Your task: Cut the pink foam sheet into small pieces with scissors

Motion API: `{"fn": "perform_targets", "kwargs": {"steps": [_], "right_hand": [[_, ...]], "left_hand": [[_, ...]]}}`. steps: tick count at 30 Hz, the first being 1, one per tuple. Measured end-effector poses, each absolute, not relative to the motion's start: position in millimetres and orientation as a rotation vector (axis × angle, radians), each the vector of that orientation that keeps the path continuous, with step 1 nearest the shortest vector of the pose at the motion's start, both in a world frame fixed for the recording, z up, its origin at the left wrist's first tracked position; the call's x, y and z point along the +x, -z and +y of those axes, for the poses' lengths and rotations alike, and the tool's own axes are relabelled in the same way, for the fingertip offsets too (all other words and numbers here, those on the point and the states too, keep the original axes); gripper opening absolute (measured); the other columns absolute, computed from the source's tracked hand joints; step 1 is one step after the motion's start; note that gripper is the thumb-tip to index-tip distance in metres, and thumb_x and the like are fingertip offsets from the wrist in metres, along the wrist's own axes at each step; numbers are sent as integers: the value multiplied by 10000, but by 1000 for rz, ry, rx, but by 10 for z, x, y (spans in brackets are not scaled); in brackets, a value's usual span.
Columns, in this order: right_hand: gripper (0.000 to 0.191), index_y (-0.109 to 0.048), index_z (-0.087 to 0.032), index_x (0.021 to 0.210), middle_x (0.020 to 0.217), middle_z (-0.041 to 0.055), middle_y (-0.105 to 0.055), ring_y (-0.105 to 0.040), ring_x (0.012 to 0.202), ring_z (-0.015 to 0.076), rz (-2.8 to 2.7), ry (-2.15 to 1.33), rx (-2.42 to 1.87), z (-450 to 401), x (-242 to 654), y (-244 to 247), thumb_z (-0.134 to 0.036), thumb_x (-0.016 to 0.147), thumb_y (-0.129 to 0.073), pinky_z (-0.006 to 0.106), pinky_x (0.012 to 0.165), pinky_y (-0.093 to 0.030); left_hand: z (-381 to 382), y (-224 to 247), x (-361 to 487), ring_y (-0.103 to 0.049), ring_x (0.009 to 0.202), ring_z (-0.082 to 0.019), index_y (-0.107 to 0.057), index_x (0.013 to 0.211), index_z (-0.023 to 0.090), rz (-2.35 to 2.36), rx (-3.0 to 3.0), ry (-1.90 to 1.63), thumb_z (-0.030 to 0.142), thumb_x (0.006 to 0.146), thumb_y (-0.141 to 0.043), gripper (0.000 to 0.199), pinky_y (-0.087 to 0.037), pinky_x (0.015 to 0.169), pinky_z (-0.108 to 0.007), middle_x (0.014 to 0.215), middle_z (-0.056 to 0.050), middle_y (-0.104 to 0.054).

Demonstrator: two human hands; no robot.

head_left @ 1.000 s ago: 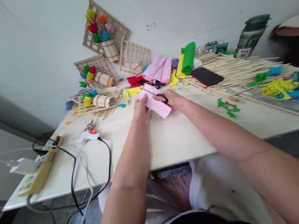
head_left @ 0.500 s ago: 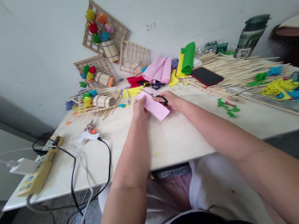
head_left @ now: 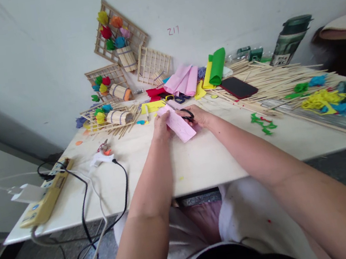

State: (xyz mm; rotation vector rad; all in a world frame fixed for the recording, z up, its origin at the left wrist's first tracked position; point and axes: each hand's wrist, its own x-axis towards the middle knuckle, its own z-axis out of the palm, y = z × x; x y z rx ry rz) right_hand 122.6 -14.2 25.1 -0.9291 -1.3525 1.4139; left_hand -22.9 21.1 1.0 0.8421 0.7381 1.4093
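Note:
A pink paper strip (head_left: 181,127) with faint drawn lines hangs slanted over the white table (head_left: 153,168). My left hand (head_left: 162,124) pinches its upper left part. My right hand (head_left: 197,115) is closed round the black handles of the scissors (head_left: 187,114), whose blades point up and left along the strip's upper edge. Part of the paper near my right fingers is hidden. Behind the hands are rolled pink paper (head_left: 185,81), yellow paper (head_left: 152,106) and red paper (head_left: 155,93).
A glue gun (head_left: 101,159) and power strip (head_left: 47,192) with cables lie left. Stick lattices (head_left: 109,76) with paper flowers stand behind. A phone (head_left: 239,87), many thin sticks (head_left: 271,80), green scraps (head_left: 263,123) and a dark bottle (head_left: 291,41) are right.
The lower end of the pink strip has swung slightly down and left. The scissors' handles have tilted a little in my right hand. My left hand keeps its hold on the paper.

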Motion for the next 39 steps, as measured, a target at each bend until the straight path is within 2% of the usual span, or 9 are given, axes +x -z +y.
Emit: {"fn": "perform_targets", "kwargs": {"steps": [6,10,18,22,25,30,34,39], "right_hand": [[374,-545,-131,587,427,-45,-466,-382,338,42,-1339,-1348,-941,-111,1214,-239,-430,663,-756,166,305,-239],[368,-539,-134,579,422,-54,-456,-364,334,37,-1320,-1323,-969,-94,1196,-230,-414,653,-767,167,304,-233],[309,-580,-140,633,437,-50,-487,-375,336,50,-1302,-1424,-924,-24,1201,-140,-354,601,-800,175,306,-253],[264,-651,-130,765,513,-44,-551,-448,401,60,-1271,-1331,-933,2,1179,-142,-310,621,-779,171,370,-321],[339,-663,-129,866,545,-51,-566,-477,435,64,-1236,-1269,-990,-32,1160,-196,-234,574,-799,176,415,-362],[380,-637,-135,852,589,-40,-599,-551,513,88,-1247,-1262,-1032,-126,1149,-281,-61,504,-772,178,474,-429],[353,-629,-147,839,565,-49,-577,-542,505,96,-1261,-1191,-1047,-144,1154,-296,-30,515,-709,179,462,-419],[385,-615,-157,890,594,-63,-558,-530,531,104,-1196,-1035,-1040,-81,1194,-273,-99,519,-700,196,485,-415]], "left_hand": [[184,-28,-225,-667,792,-222,-600,850,168,728,857,-1393,199,608,-753,288,-511,757,-339,745,-39,-674],[211,-9,-224,-656,722,-199,-602,811,167,740,841,-1401,178,586,-751,270,-519,714,-318,716,-31,-671],[283,-13,-282,-658,740,-163,-603,833,192,856,718,-1612,246,591,-780,305,-509,667,-252,709,10,-661],[280,-39,-324,-654,747,-154,-606,854,194,885,672,-1682,280,626,-768,292,-497,649,-233,719,9,-660],[282,-43,-333,-655,753,-152,-599,863,197,895,695,-1696,330,626,-772,321,-488,655,-235,724,13,-653],[291,-41,-329,-653,740,-146,-593,865,198,857,695,-1716,356,593,-795,374,-485,653,-228,729,14,-657],[247,-65,-330,-662,753,-161,-601,890,200,800,744,-1628,361,616,-789,369,-499,661,-244,747,-2,-671],[124,-122,-292,-642,655,-152,-613,845,161,785,880,-1276,279,636,-765,284,-514,645,-286,764,-33,-675]]}}
